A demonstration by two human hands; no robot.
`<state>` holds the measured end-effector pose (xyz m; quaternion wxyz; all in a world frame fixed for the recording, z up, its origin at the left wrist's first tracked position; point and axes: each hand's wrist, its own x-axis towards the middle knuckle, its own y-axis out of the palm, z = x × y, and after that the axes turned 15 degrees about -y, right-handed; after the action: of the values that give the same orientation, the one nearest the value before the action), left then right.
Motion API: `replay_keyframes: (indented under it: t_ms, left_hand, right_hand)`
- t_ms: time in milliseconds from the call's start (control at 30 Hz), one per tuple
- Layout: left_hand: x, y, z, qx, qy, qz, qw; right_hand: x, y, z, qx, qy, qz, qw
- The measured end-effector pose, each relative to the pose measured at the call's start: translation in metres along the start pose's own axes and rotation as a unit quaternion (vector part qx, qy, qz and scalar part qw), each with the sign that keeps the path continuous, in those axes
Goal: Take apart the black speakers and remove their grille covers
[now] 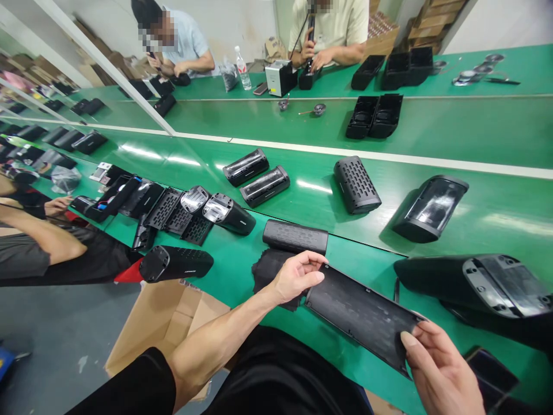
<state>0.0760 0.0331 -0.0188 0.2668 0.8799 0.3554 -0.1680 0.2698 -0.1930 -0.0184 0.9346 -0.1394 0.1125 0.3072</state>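
Observation:
Between my two hands is a long black plastic cover panel (360, 314), its smooth, slightly curved inner face turned up toward me. My left hand (298, 279) pinches its upper left corner, thumb on top. At the lower right end my right hand (438, 360) grips the edge between thumb and fingers. A dark crumpled cloth (276, 271) lies under and beside my left hand. Just behind it rests a black perforated speaker cover (295, 235). To the right stands a large black speaker housing (470, 282) with a shiny end plate.
Several speaker bodies, such as a perforated one (358, 184) and a shiny-fronted one (431, 207), lie on the green bench (488, 207). More housings and grilles (164, 207) crowd the left. An open cardboard box (173, 317) stands below the edge. Co-workers sit opposite and at left.

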Motion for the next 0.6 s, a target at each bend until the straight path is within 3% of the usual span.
replay_keyframes:
  t_ms: [100, 233, 433, 600]
  left_hand:
    - [-0.003, -0.001, -0.004, 0.003, 0.015, 0.002, 1.000]
    - [-0.004, -0.002, -0.008, 0.014, 0.028, -0.008, 0.999]
    - [-0.008, 0.000, -0.013, 0.041, 0.058, -0.011, 0.997]
    - [-0.010, 0.004, -0.015, 0.076, 0.077, -0.020, 0.994]
  right_hand:
    - [-0.001, -0.002, -0.002, -0.005, -0.022, 0.001, 1.000]
    - [-0.003, -0.002, 0.002, 0.030, -0.002, 0.002, 1.000]
    - [-0.003, 0.005, 0.011, 0.085, 0.039, 0.063, 0.994]
    - [0.000, 0.017, 0.002, 0.066, 0.025, 0.046, 0.996]
